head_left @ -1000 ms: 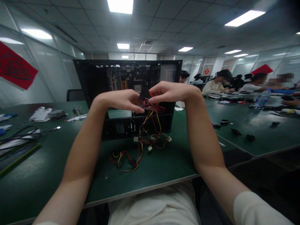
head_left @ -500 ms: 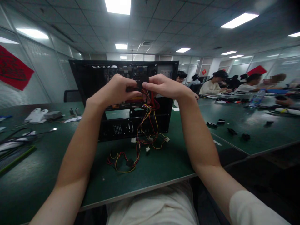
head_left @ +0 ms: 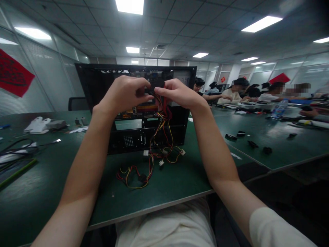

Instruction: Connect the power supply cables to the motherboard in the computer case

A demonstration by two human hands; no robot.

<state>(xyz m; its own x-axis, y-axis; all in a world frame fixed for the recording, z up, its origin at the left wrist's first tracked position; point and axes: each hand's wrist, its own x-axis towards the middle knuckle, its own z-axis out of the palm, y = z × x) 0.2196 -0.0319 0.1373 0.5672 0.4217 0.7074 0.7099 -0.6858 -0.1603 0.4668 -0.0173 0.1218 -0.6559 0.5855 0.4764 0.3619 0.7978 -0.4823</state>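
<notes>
A black computer case point(head_left: 102, 67) stands on its edge on the green table, its open side toward me and a circuit board inside. A bundle of red, yellow and black power cables point(head_left: 167, 111) hangs from its upper part down to the table. My right hand point(head_left: 180, 92) is closed round the top of this bundle, thumb in front. Beside it, my left hand point(head_left: 125, 91) has curled fingers and a bent thumb at the dark wires; what lies between them is hard to see. Loose connectors point(head_left: 142, 178) on the cable ends rest on the tabletop.
Cables and a green-edged item point(head_left: 19, 173) lie at left, near a white plastic bag point(head_left: 38, 125) and a grey box point(head_left: 56, 125). Small black parts point(head_left: 253, 144) and a water bottle point(head_left: 280, 108) are at right. Several people point(head_left: 239, 89) sit farther back.
My left hand has risen slightly, its index finger moving up. My right hand keeps its hold on the cables. In the background, a person's arm now reaches out to the right.
</notes>
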